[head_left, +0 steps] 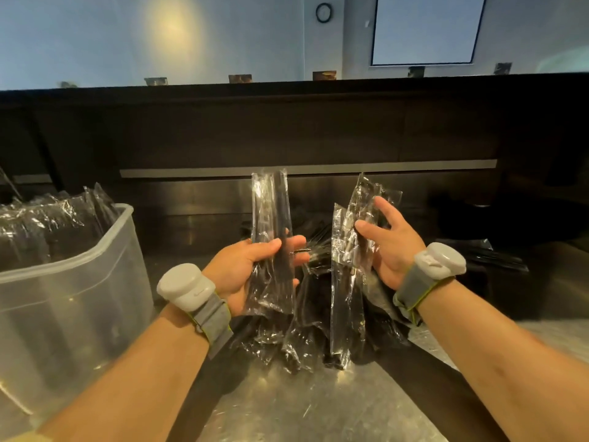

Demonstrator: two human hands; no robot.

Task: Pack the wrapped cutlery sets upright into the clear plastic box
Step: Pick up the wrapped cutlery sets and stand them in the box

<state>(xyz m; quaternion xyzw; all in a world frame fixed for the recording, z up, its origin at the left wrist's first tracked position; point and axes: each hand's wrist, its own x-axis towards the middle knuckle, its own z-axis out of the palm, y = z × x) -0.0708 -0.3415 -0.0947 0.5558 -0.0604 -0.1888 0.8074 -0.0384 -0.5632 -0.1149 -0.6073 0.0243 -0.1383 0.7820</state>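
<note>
At frame centre, left hand (251,269) grips one wrapped cutlery set (271,218) upright, seemingly oriented for vertical loading; right hand (393,247) pinches further sets (347,282) under its thumb. Clear plastic box (63,314), lower left, holds packed sets (47,224); loose pile (306,339) on worktop (302,406).

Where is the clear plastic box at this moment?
In the head view, the clear plastic box stands at the far left on the steel counter, left of the left hand, with wrapped cutlery sets standing in its far end.
</note>
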